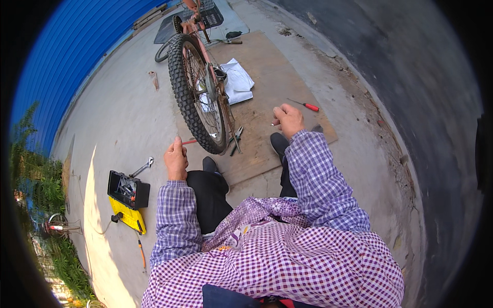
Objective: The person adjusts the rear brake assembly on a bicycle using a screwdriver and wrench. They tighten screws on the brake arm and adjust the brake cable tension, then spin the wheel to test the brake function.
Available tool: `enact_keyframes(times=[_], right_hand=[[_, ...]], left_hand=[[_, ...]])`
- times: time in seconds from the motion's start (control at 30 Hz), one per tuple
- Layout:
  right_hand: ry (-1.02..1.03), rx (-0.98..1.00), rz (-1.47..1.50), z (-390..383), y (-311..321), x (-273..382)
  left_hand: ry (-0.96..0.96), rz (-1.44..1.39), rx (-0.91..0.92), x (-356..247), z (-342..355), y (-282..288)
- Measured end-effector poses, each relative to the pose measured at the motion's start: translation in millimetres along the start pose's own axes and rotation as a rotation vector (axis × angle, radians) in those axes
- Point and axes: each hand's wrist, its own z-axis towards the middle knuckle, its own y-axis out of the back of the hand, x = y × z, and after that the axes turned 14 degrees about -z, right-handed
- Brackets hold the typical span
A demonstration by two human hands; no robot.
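A bicycle with a pinkish frame stands in front of me, its knobby-tyred wheel (187,87) pointing toward me. My left hand (176,160) is closed, thumb up, left of the wheel's near end. By its thumb a thin red rod (189,141) runs toward the tyre; whether the hand holds it I cannot tell. To the right of the wheel, over the board, my right hand (290,120) is closed with the fingers pinched. A small pale bit shows at its fingertips, too small to name. Pliers (236,139) with dark handles lie beside the wheel.
A plywood board (277,66) lies under the wheel, with white paper (237,82) and a red-handled screwdriver (310,107) on it. At left are an open black toolbox (128,191) with a yellow lid (127,215) and an adjustable wrench (141,167). A dark wall stands at right.
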Motion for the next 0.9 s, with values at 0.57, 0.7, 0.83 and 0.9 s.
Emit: enact_keyframes(times=[0.57,0.7,0.83,0.9], right_hand=[[-0.005,0.162,0.008,-20.5,-60.6,2.7],[-0.014,0.214,-0.040,-22.2,-72.3,5.9],[-0.027,0.256,-0.062,-25.0,-88.4,13.5],[-0.028,0.251,-0.051,-26.5,-94.2,13.7]], left_hand=[[-0.355,0.380,0.268,28.3,2.4,-22.6],[-0.352,0.370,0.339,40.3,16.8,-6.8],[-0.348,0.326,0.399,47.7,25.2,5.7],[-0.373,0.335,0.402,49.1,25.7,6.9]])
